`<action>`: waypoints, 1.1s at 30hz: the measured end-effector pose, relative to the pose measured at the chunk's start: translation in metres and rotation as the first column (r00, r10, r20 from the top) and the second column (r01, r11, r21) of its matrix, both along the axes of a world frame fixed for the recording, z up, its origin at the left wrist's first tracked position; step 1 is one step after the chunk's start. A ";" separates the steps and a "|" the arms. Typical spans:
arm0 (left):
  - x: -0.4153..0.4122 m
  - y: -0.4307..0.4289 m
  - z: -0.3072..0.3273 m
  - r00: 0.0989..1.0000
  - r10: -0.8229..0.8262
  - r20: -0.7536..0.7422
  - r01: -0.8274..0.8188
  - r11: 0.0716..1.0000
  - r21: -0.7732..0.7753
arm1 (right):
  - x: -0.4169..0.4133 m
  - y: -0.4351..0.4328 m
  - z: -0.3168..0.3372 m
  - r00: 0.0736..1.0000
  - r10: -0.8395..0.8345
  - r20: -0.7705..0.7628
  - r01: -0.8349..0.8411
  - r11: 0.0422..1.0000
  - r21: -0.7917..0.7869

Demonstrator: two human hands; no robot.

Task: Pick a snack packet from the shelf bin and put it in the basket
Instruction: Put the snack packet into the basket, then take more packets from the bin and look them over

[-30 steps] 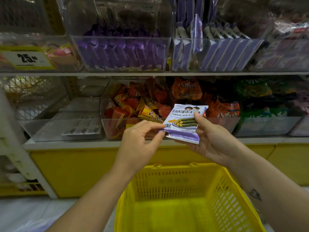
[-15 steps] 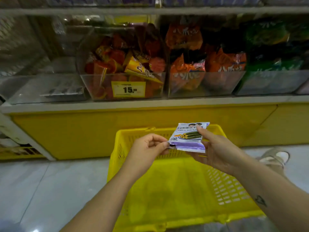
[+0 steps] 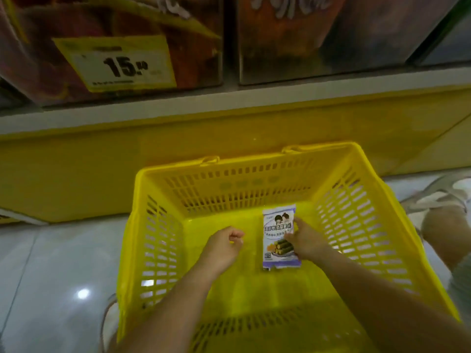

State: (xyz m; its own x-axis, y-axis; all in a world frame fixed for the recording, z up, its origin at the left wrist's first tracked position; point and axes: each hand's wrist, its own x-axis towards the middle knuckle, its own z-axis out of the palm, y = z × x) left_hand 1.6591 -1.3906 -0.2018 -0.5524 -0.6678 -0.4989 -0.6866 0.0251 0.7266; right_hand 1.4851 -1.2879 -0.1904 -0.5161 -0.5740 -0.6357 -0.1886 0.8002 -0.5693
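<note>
Head view: the snack packet (image 3: pixel 277 233) is already down inside the yellow basket (image 3: pixel 158 238), towards the middle of its floor, though whether it touches the bottom cannot be told. Its long axis runs away from the person, printed face up. The right hand (image 3: pixel 308 242) has the grip, thumb across the face and fingers curled round the packet's right edge. The left hand (image 3: pixel 224 248) is just beside the packet on its left, apart from it, fingers curled in on nothing (so it has no part in the hold). Letting go looks like the right hand's job alone. Shelf bins (image 3: pixel 318 47) stand above.
</note>
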 end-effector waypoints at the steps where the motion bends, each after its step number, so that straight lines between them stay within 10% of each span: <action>1: 0.003 0.000 -0.011 0.999 -0.023 0.050 0.023 1.000 -0.004 | 0.000 0.000 -0.011 0.998 0.060 -0.035 -0.059 0.998 0.031; 6: 0.017 0.002 -0.049 0.955 -0.165 0.246 0.160 0.986 0.040 | -0.004 0.000 -0.044 0.990 0.140 -0.028 -0.135 0.984 0.119; 13: -0.004 0.007 -0.014 0.991 -0.082 0.107 0.098 0.984 -0.148 | -0.023 -0.002 -0.002 0.974 0.221 -0.045 -0.216 0.971 0.098; 33: -0.027 -0.019 0.424 0.817 -0.359 -0.451 -0.219 0.530 -0.819 | -0.006 -0.019 0.477 0.560 0.026 -0.828 -0.606 0.694 -0.389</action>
